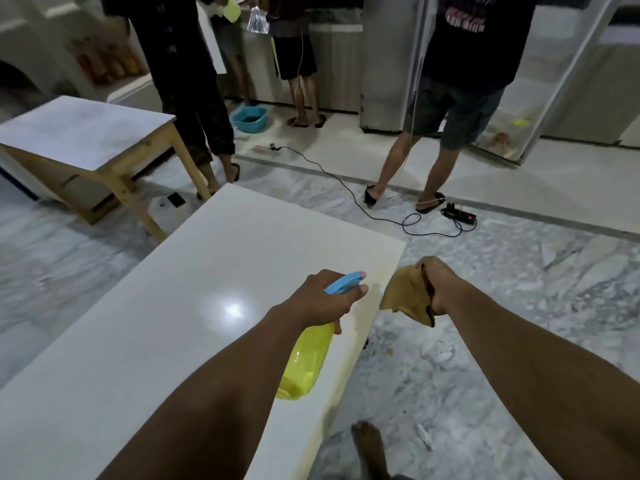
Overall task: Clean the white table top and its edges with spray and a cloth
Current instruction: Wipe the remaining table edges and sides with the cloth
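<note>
Yellow spray bottle [304, 362] holds little visible liquid.

A glossy, smooth white table top [194, 306] mirrors the lamp; the spray bottle [304, 362] is translucent yellow plastic, the tan cloth [408, 299] soft and matt.

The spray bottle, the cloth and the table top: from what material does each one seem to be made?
Spray bottle: translucent yellow plastic, since light passes through it; its blue trigger head looks like opaque plastic.
Cloth: soft tan fabric, hanging in limp folds from the right hand; the exact fibre cannot be told.
Table top: smooth glossy white surface, probably laminate or painted board, because it mirrors a lamp.
</note>
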The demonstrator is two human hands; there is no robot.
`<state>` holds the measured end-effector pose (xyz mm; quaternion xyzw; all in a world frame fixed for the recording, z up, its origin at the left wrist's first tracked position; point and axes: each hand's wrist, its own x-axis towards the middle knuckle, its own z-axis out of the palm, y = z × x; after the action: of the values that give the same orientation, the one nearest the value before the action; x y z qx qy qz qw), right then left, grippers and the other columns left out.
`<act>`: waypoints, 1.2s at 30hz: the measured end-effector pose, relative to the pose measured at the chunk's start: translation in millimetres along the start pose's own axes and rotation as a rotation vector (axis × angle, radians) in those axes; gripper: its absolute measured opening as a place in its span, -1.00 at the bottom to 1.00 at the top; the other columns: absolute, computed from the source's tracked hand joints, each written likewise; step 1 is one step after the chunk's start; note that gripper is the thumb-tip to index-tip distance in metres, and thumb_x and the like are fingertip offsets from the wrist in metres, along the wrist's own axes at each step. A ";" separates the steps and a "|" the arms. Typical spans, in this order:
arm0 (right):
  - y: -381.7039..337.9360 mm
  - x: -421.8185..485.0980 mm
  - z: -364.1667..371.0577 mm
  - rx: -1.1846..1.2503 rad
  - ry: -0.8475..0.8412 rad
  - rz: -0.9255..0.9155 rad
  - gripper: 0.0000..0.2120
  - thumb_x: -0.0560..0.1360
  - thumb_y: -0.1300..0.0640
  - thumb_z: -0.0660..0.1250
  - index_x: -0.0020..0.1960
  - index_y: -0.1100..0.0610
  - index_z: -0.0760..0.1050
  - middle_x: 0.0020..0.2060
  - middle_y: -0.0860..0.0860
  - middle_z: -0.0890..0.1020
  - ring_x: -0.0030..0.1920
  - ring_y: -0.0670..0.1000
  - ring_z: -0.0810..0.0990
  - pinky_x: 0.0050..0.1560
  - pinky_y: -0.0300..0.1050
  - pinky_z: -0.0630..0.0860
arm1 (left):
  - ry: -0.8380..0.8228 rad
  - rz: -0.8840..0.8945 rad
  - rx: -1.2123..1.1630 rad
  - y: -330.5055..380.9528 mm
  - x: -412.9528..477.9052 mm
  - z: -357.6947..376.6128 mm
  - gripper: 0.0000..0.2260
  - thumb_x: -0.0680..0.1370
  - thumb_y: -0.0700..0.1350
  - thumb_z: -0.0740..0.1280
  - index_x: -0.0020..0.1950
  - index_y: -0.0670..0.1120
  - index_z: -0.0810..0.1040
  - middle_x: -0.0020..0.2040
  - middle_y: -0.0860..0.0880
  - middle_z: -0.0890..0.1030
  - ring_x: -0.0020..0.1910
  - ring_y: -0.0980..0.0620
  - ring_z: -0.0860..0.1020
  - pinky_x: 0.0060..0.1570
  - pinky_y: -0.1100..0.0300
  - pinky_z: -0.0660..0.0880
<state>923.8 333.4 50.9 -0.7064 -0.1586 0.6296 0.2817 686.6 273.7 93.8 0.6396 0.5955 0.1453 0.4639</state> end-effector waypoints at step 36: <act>112.0 179.6 124.1 -1.180 0.484 -0.843 -0.32 0.56 -0.11 0.02 0.60 0.18 0.04 0.59 0.19 0.11 0.59 0.23 -0.02 0.53 0.31 -0.04 | 0.111 -0.151 -0.216 -89.1 9.0 4.6 -0.83 0.65 0.09 0.40 0.04 0.42 0.61 -0.03 -0.23 0.70 -0.30 -0.14 0.74 -0.14 -0.04 0.74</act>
<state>815.8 373.4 -165.7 -0.7379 -0.6586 0.1073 0.1011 636.4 267.4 19.8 0.5305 0.6476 0.2083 0.5059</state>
